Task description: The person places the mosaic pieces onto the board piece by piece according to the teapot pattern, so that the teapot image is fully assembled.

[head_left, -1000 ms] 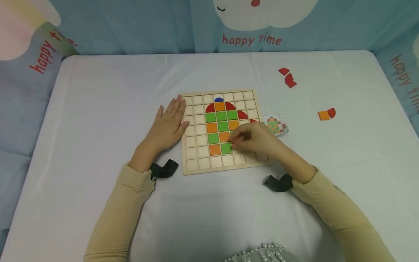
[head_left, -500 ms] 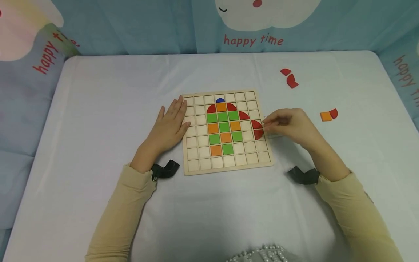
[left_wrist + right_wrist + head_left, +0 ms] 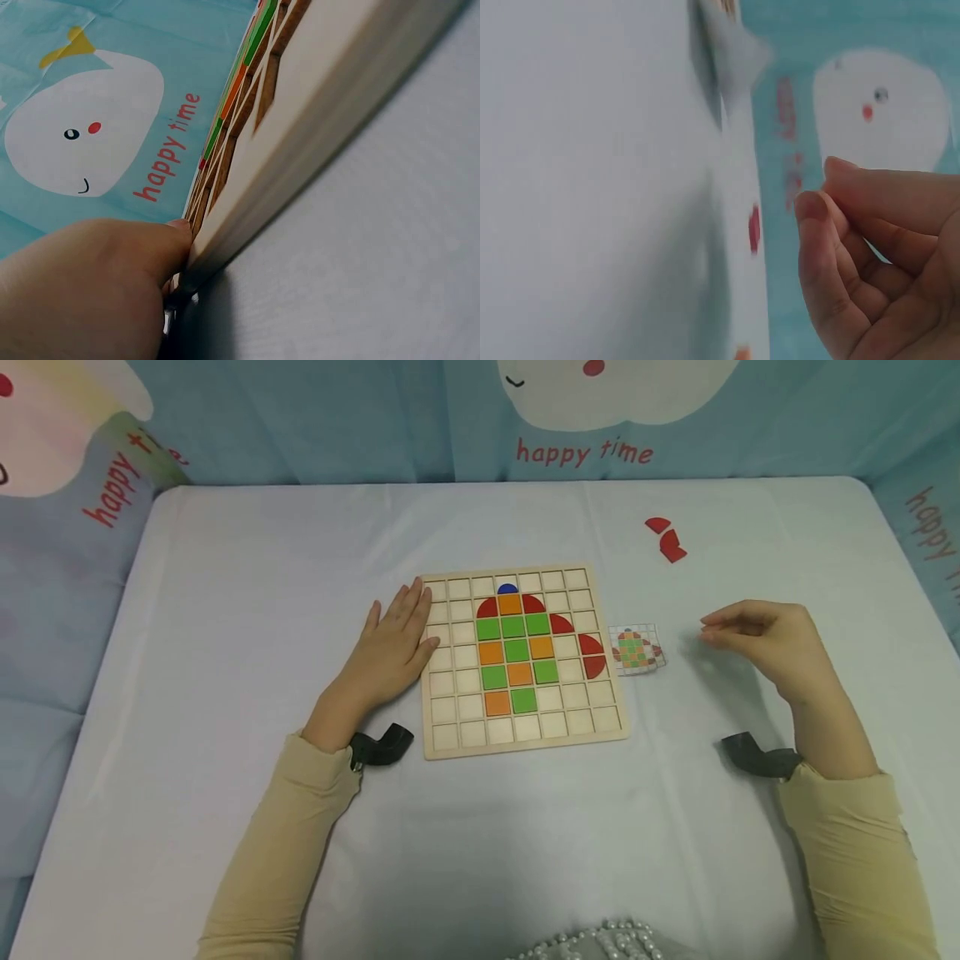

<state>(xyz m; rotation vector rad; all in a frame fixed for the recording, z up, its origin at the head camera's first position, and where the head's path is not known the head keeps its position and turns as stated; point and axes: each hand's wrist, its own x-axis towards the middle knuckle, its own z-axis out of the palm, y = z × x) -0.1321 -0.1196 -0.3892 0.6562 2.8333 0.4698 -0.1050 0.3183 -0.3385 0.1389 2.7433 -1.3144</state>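
A wooden grid board [image 3: 525, 727] lies on the table, with green, orange, red and blue pieces set in its cells. My left hand [image 3: 384, 643] rests on the board's left edge, fingers straight; in the left wrist view the thumb [image 3: 176, 232] touches the edge. To the right of the board my right hand [image 3: 772, 639] is over the table, fingers loosely bent and holding nothing. Thumb and finger are close together in the right wrist view. Its body covers the spot where an orange square and a red piece lay.
A small printed pattern card [image 3: 637, 650] lies against the board's right edge. Several red pieces [image 3: 671, 546] lie at the back right. In the right wrist view a bit of orange [image 3: 742, 353] shows at the bottom. A patterned blue cloth [image 3: 337, 427] stands behind the table.
My right hand has moved from over the board to the right, uncovering the card. A green square now shows in the cell beneath its former place. The left hand stays on the board.
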